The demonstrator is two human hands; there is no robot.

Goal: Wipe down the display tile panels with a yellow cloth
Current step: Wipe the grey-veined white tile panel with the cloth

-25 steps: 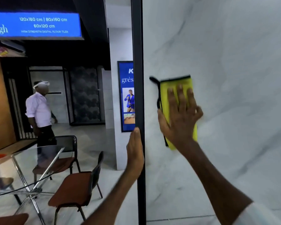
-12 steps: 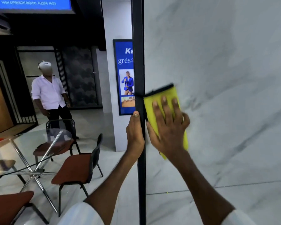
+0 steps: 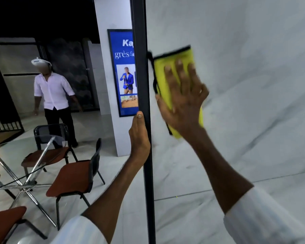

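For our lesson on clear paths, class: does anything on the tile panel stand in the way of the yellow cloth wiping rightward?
Nothing visible does. The right hand presses the yellow cloth on the tile panel; no object shows on its face. The left hand holds the black frame at the panel's left edge.

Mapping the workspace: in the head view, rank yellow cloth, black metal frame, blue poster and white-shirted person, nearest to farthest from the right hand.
1. Yellow cloth, under the right hand.
2. Black metal frame, just left.
3. Blue poster, on the pillar beyond.
4. White-shirted person, far left background.
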